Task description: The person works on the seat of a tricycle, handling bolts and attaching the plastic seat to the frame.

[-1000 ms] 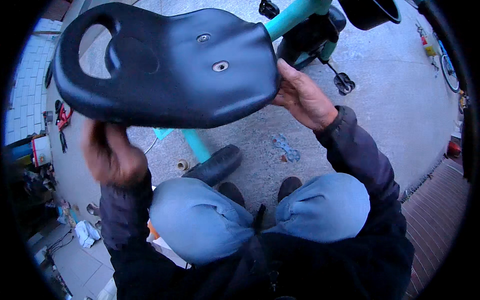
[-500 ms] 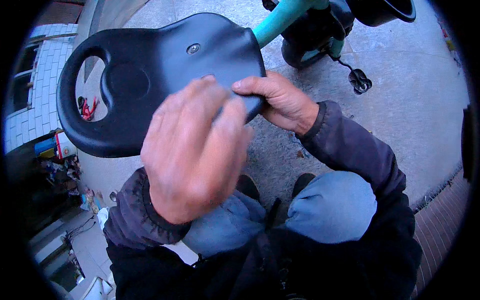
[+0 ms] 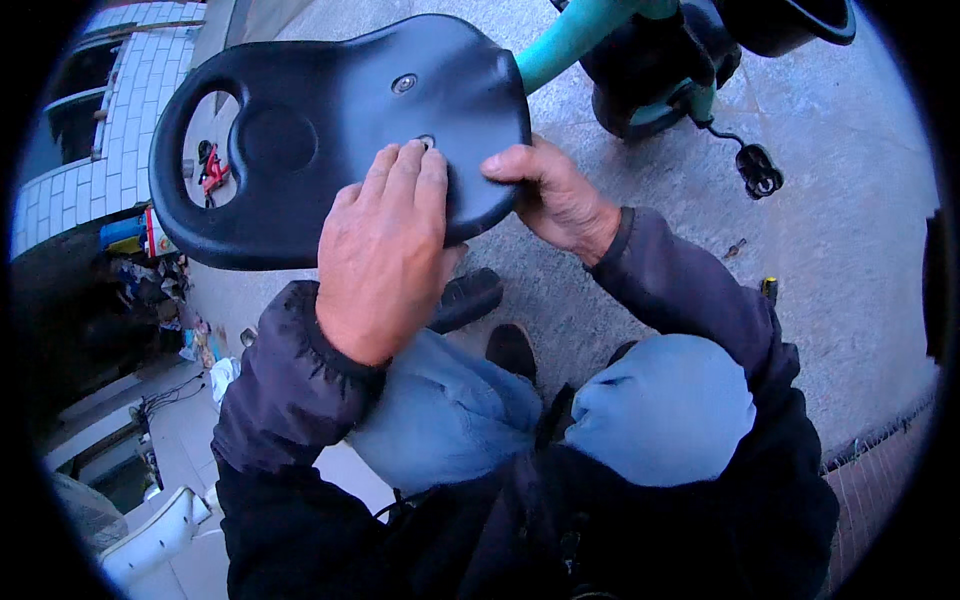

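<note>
A black moulded seat [image 3: 345, 115] with a handle hole at its left end spans the upper left, joined to a teal tube [image 3: 575, 40] of what looks like a pedal tricycle. Two bolt heads sit in its top: the far bolt [image 3: 404, 84] is fully visible, the near bolt [image 3: 427, 142] partly covered by fingertips. My left hand [image 3: 385, 240] lies on the seat with fingers stretched out together, tips at the near bolt. Around the seat's right edge my right hand [image 3: 565, 195] is closed, thumb on top and fingers hidden underneath.
A black pedal [image 3: 758, 170] on a crank and a black wheel-like part [image 3: 650, 85] stand at the upper right. On the concrete floor, a yellow-and-black handled object [image 3: 769, 289] lies beside my right sleeve. Clutter [image 3: 150, 290] fills the left side.
My left hand, blurred before, has settled with its fingers flat by the near bolt, which now shows more. The view has shifted slightly. My right hand keeps its grip on the seat edge.
</note>
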A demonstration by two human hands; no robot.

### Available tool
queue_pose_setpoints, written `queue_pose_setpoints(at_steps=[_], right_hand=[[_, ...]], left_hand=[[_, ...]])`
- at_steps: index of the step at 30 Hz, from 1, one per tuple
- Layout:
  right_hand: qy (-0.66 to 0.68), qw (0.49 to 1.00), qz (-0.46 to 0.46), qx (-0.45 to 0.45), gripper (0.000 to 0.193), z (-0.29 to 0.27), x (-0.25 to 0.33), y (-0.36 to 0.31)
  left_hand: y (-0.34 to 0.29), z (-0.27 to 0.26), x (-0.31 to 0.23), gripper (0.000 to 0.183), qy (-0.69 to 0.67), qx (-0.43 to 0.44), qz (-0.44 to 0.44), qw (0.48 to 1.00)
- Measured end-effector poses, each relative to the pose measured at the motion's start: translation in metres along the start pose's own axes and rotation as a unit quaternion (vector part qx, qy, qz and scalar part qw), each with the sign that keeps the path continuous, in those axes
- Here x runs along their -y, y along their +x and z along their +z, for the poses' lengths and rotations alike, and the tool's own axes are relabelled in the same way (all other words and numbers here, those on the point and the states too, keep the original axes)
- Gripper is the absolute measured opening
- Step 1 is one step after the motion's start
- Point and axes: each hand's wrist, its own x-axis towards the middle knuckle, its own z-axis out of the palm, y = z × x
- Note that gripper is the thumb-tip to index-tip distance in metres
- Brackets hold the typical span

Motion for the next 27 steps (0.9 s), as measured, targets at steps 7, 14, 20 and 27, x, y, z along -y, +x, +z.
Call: queue_pose_setpoints(at_steps=[7, 14, 20, 27], right_hand=[[0.090, 0.995, 0.041, 0.005, 0.039, -0.003, -0.016, -0.006], [0.037, 0.999, 0.036, 0.001, 0.030, -0.010, -0.021, -0.013], [0.062, 0.997, -0.011, -0.035, 0.028, -0.007, -0.022, -0.023], [0.075, 0.997, -0.009, 0.013, 0.031, -0.019, -0.029, -0.019]], left_hand=[[-0.002, 0.019, -0.002, 0.072, -0.010, -0.024, -0.008, 1.000], [-0.005, 0.028, -0.007, 0.071, -0.031, -0.050, -0.003, 0.998], [-0.001, 0.040, -0.011, 0.067, -0.008, -0.068, -0.003, 0.998], [0.004, 0.048, -0.013, 0.056, 0.021, -0.093, 0.020, 0.995]])
